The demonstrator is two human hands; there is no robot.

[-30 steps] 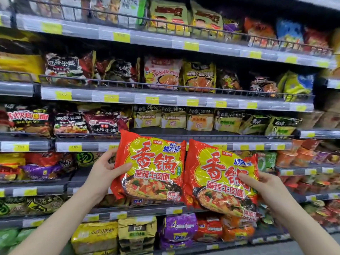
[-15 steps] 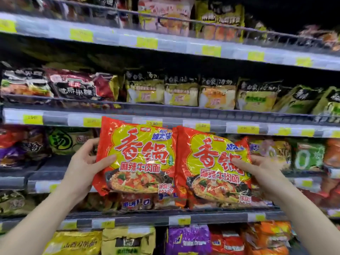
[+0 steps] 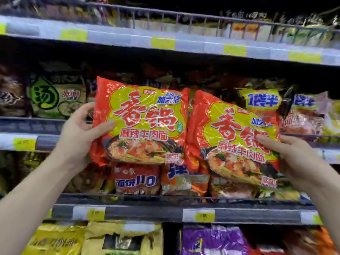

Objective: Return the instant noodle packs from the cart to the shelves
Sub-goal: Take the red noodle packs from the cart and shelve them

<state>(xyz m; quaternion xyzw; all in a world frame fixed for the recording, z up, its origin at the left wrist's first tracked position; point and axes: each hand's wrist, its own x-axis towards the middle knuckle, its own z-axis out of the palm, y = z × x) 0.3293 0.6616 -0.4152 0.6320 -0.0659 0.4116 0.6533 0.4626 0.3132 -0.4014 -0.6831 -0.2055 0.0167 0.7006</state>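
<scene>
I hold two large red-and-yellow instant noodle packs side by side in front of the shelves. My left hand (image 3: 82, 129) grips the left pack (image 3: 141, 122) by its left edge, thumb on its front. My right hand (image 3: 290, 155) grips the right pack (image 3: 235, 137) at its right edge; that pack tilts down to the right. Both packs hang just above the shelf (image 3: 174, 213) that carries red packs (image 3: 136, 179) behind them. The cart is out of view.
A wire-railed shelf (image 3: 165, 43) runs across the top. A green-and-white pack (image 3: 55, 96) stands at the left, yellow and blue packs (image 3: 263, 102) at the right. Yellow packs (image 3: 110, 240) and purple packs (image 3: 211, 240) fill the lowest shelf.
The view has closed in on the shelves and dropped lower. Both packs have moved forward toward the shelf of red packs, and the right pack has tilted more.
</scene>
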